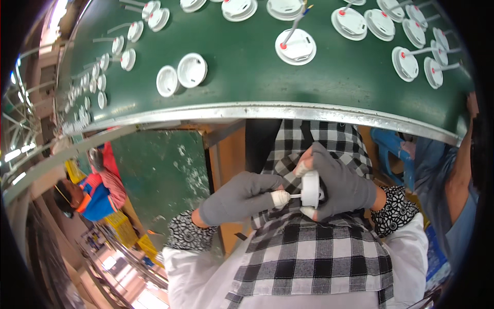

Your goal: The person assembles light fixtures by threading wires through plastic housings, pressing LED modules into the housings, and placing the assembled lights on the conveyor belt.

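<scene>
Grey knit gloves cover both hands, held close over a black-and-white checked apron below the worktop's metal edge. Right hand [343, 186] is wrapped around a small round white disc [310, 189], its taped fingers [302, 168] closed on the rim at 12 and 6 o'clock, so the disc sits edge-on near the picture's middle. Left hand [237, 198] lies at 9 o'clock from the disc, its taped fingers [280, 198] pinched shut on a thin white stem [295, 195] that runs into the disc's centre. Green worktop [247, 77] fills the upper part, dotted with many more round white discs: a pair [181, 75] at 11 o'clock of the hands, one with a red dot and a stem [295, 46] at 12 o'clock, a cluster [417, 56] at 1 o'clock. Another person in a red and blue top [95, 193] sits at 9 o'clock, and another person's forearm [460, 170] reaches up at 3 o'clock.
</scene>
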Action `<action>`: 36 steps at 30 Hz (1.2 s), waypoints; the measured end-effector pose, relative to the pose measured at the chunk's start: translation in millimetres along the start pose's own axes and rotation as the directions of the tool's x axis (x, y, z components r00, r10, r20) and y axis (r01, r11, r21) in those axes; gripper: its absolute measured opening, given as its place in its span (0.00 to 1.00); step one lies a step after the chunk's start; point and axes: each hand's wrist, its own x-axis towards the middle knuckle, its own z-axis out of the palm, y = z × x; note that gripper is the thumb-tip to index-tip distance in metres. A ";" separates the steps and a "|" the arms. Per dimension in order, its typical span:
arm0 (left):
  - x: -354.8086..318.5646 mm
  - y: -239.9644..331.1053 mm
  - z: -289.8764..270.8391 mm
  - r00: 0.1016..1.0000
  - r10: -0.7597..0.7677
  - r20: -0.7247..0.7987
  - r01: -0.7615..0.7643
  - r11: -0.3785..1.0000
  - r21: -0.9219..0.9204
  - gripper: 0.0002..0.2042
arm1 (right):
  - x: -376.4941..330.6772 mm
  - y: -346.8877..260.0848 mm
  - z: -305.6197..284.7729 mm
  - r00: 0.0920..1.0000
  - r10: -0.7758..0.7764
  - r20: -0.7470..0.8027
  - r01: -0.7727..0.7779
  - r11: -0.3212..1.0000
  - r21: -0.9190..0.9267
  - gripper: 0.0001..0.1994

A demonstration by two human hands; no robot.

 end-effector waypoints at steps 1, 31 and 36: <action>-1.5 6.3 0.2 0.999 -0.037 0.029 0.038 0.998 -0.050 0.11 | -3.3 8.2 2.6 0.995 -0.086 -0.055 0.090 0.993 0.075 0.37; 3.1 -36.8 70.6 0.995 0.003 -0.104 -0.069 0.764 -0.641 0.23 | -70.6 9.1 48.9 0.972 0.234 -0.010 -0.196 0.838 0.508 0.30; 3.6 -58.4 78.7 0.992 0.021 -0.128 -0.107 0.694 -0.712 0.23 | -68.7 11.2 50.1 0.977 0.212 0.004 -0.189 0.866 0.462 0.28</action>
